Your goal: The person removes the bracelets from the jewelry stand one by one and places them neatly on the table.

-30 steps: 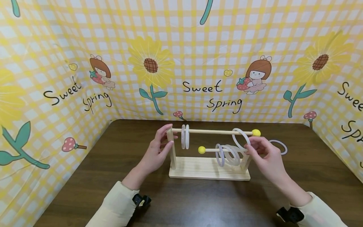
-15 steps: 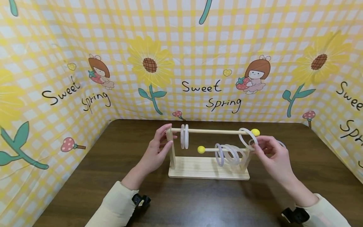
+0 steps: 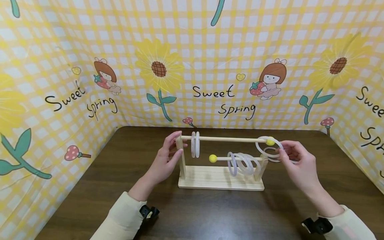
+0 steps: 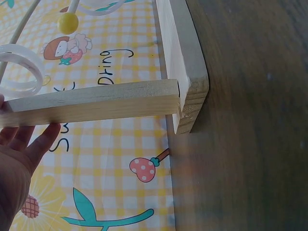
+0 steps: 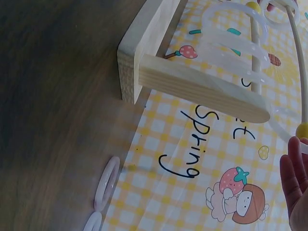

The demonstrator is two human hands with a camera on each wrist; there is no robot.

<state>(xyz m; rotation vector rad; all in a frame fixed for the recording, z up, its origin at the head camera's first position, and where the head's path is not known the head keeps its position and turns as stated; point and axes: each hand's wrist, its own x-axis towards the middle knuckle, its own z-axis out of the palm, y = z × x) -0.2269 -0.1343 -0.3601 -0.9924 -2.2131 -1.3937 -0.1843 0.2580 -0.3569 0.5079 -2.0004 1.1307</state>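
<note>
A wooden stand [image 3: 207,180] carries two rods at different heights. My left hand [image 3: 164,160] grips its left post [image 3: 181,156] near the top, thumb in front. My right hand [image 3: 301,165] pinches a pale translucent ring [image 3: 257,145] by its right side. That ring appears around the yellow ball [image 3: 270,141] at the right end of the upper rod [image 3: 228,139]. Two pale rings [image 3: 197,145] hang at that rod's left end. Several more rings [image 3: 232,165] hang on the lower rod, whose yellow ball [image 3: 213,158] faces left.
Beyond the stand's right end, a loose ring [image 3: 271,161] lies on the dark wooden table [image 3: 120,206]. The right wrist view shows a lying ring [image 5: 107,183] and part of another ring [image 5: 93,222]. Yellow checked cloth [image 3: 210,110] surrounds the table's back and sides.
My right hand has moved right, drawing the ring along the upper rod to its yellow ball. My left hand has stayed on the post.
</note>
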